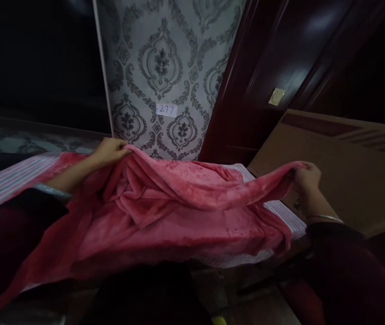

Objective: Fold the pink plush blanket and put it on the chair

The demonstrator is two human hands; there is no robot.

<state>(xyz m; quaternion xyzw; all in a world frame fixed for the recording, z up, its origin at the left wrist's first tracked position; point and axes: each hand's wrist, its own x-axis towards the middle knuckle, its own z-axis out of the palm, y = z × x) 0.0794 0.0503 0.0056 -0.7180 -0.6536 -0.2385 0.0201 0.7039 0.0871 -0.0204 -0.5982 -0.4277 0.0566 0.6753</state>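
A plush pink-red blanket (pixel 185 225) lies bunched and folded over a surface in front of me. My left hand (pixel 113 151) is closed on its edge at the left, raised above the rest of the cloth. At the right, my right hand (pixel 309 176) grips the same edge, fingers wrapped round it. Between both hands the lifted edge sags in a curve. Loose folds gather below my left hand, and part of the blanket hangs down at the near left.
A striped cloth (pixel 283 214) shows under the blanket at both ends. To the right leans a large cardboard box (pixel 348 167). Behind stand a patterned wall (pixel 161 58) with a paper label (pixel 166 109), a dark screen-like panel (pixel 39 63) and dark red wood panelling (pixel 246 76).
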